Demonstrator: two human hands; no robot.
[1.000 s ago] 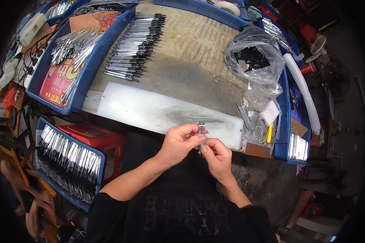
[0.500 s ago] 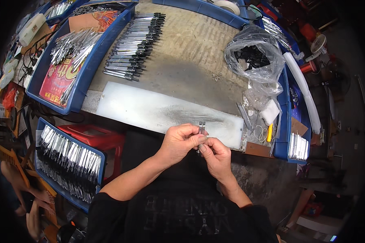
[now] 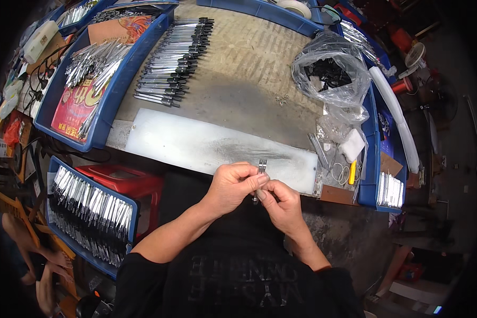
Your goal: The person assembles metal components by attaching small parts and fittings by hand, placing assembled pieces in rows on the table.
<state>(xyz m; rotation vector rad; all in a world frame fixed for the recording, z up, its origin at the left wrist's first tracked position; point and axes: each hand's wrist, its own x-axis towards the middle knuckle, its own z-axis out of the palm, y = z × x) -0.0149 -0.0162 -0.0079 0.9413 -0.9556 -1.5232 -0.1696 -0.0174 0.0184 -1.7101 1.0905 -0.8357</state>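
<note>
A slim silver-and-black metal piece with a two-pronged upper end stands between my hands, over the near edge of the long white board. My left hand is closed, pinching it between thumb and fingers. My right hand is closed too, its thumb and forefinger pressed together against the lower part of the piece. Fingers hide the piece's middle, and its dark lower end shows just below them. Beyond the board, a long row of silver pieces with black ends lies on the worktable.
Blue trays of silver pieces stand at left and lower left, beside a red stool. At right are a clear bag of black parts, a yellow-handled tool and another blue tray. Tiny metal bits lie mid-table. Another person's bare limbs show lower left.
Both hands have shifted very slightly left, still pinching the piece. Its lower end now slants a little more to the left and shows more below the fingers.
</note>
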